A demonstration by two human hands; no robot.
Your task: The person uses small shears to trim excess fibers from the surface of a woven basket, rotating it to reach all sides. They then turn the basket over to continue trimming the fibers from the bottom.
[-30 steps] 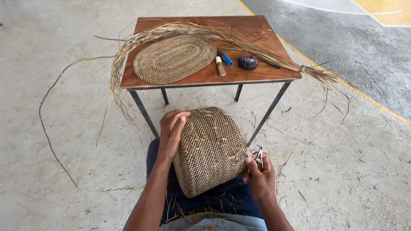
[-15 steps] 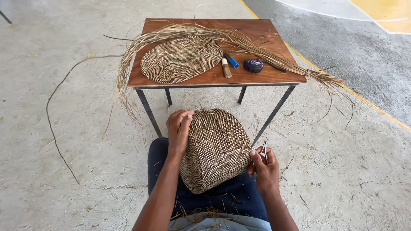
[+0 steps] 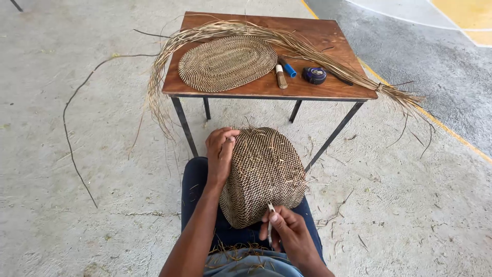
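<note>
Steadying the woven basket (image 3: pixel 264 174) upside down on the lap, the left hand (image 3: pixel 220 154) presses flat on its far left side, grip released, so the weave stays firm for work. Right hand (image 3: pixel 287 233), at the basket's near rim, has its grip clenched on a small pale tool (image 3: pixel 269 225), tip meeting the lower edge. Beyond the basket stands the desk (image 3: pixel 328 36) with an oval mat (image 3: pixel 227 62) and long straw (image 3: pixel 328 59); bare floor (image 3: pixel 410 205) lies right of the basket.
</note>
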